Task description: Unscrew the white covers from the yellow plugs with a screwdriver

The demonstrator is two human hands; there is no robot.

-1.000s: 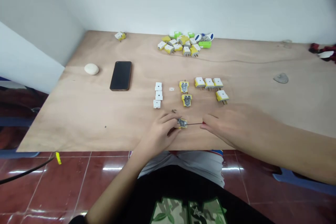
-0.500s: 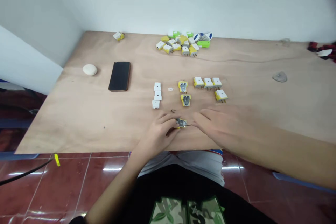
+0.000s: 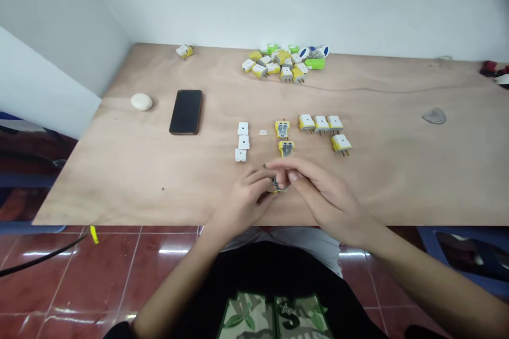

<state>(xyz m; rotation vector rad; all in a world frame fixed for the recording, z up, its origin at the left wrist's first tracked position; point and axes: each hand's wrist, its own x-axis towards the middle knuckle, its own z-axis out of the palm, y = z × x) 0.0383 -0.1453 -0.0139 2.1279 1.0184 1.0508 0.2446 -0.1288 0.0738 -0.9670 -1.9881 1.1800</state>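
The right hand [image 3: 323, 197] covers most of the yellow plug part [image 3: 278, 187] held by the left hand [image 3: 245, 200], and the dark specks [image 3: 264, 166] just beyond it are too small to tell.

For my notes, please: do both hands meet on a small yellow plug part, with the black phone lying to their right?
No: the head view shows the black phone left of the left hand and right hand, which meet on the yellow plug part.

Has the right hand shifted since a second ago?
Yes. The right hand slid left: its fingertips, formerly right of the open yellow plug, now sit below it, over the small plug.
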